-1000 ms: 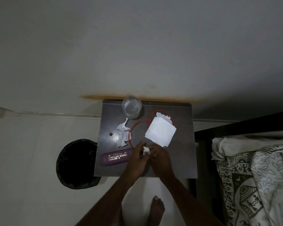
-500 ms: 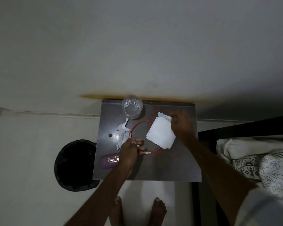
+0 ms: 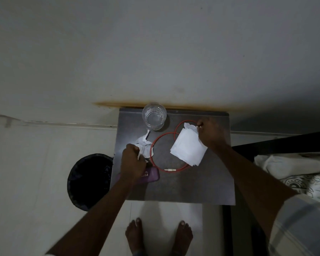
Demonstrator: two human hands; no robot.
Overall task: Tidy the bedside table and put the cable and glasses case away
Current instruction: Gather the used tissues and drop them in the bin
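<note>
A red cable (image 3: 156, 145) lies in loops on the dark bedside table (image 3: 201, 183), its white plug end near the middle. My left hand (image 3: 132, 161) is closed on a crumpled white tissue (image 3: 143, 145) at the table's left side. Just below that hand lies the purple glasses case (image 3: 150, 176), partly hidden by my wrist. My right hand (image 3: 211, 133) pinches the far corner of a folded white tissue (image 3: 187, 150) that rests over the cable's right loop.
A clear drinking glass (image 3: 154, 116) stands at the table's back edge by the wall. A black bin (image 3: 90, 181) sits on the floor left of the table. A bed with patterned bedding (image 3: 303, 174) is to the right. My bare feet (image 3: 159, 235) stand below the table.
My left hand has let go of the cable's plug end and moved left onto the crumpled tissue. My right hand has stayed at the folded tissue's far corner.
</note>
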